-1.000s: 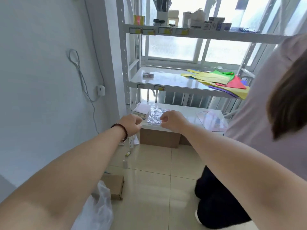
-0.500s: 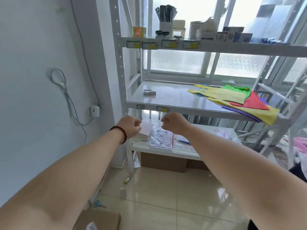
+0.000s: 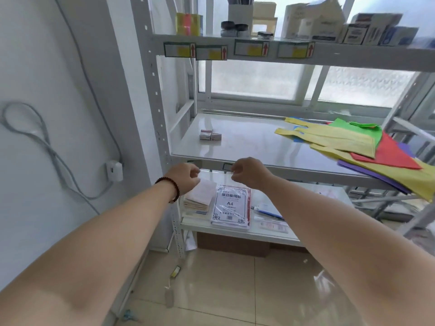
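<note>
Left hand [image 3: 186, 178] and right hand [image 3: 247, 172] hover above the paper pack [image 3: 231, 208], fingers curled, grasping nothing, beside the shelf [image 3: 306, 171].

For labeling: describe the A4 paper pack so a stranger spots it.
On the white metal rack by the window, look at the lowest shelf. Toward its left lies a clear-wrapped pack; unlike the plain pinkish stack beside it, it shows a black ornate border and "A4".
</note>
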